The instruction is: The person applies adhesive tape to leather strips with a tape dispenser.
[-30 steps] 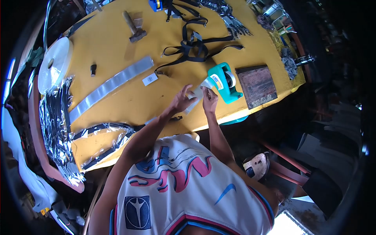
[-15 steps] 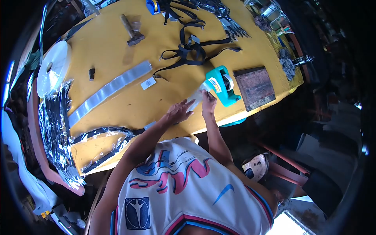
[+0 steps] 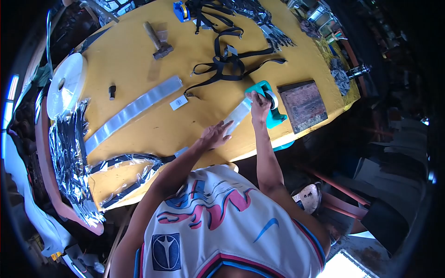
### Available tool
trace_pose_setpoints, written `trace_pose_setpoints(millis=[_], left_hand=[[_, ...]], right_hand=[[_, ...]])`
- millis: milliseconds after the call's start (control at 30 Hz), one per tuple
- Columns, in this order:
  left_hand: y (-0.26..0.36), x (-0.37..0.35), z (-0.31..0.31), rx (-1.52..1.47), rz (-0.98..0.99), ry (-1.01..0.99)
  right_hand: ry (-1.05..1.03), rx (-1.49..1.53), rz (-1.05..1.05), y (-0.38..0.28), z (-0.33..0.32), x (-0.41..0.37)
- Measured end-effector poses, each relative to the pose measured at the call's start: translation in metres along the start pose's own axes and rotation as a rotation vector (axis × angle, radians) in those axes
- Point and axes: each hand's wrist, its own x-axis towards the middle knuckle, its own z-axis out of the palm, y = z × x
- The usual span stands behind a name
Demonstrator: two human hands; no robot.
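Note:
A teal tape dispenser (image 3: 277, 119) with a pale roll in it stands near the table's right front edge. My right hand (image 3: 260, 107) has its fingers closed at the dispenser's left side, covering part of it; the exact grip is partly hidden. From there a clear plastic strip (image 3: 240, 112) slants down and left over the table. My left hand (image 3: 214, 135) lies on the lower end of this strip, fingers stretched out. A small white card (image 3: 178, 102) and a long clear plastic strip (image 3: 134, 113) lie farther left.
On the yellow table (image 3: 185, 125) are a hammer (image 3: 158, 41), black strap harnesses (image 3: 227, 65), a dark square plate (image 3: 303, 105) and a small black cylinder (image 3: 112, 92). A large white reel (image 3: 67, 88) and plastic-wrapped straps (image 3: 69, 157) occupy the left edge.
My right hand has moved up and right along the clear strip onto the dispenser. My left hand has shifted slightly down, staying on the strip. The whole view has shifted a little.

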Motion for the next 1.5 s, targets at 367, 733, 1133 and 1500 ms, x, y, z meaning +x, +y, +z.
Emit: trace_pose_setpoints(millis=[367, 733, 1133, 1500], left_hand=[[0.005, 0.003, -0.006, -0.05, -0.038, -0.062], [0.028, -0.053, -0.078, -0.917, -0.051, 0.145], [0.036, -0.108, -0.095, -1.208, -0.3, 0.578], [0.032, -0.15, -0.127, -0.624, -0.107, 0.53]], right_hand=[[-0.101, -0.095, -0.229, -0.032, 0.015, -0.01], [-0.282, -0.078, -0.231, -0.102, 0.024, -0.091], [-0.442, -0.08, -0.163, -0.104, 0.053, -0.152], [-0.696, -0.28, -0.127, -0.11, 0.04, -0.148]])
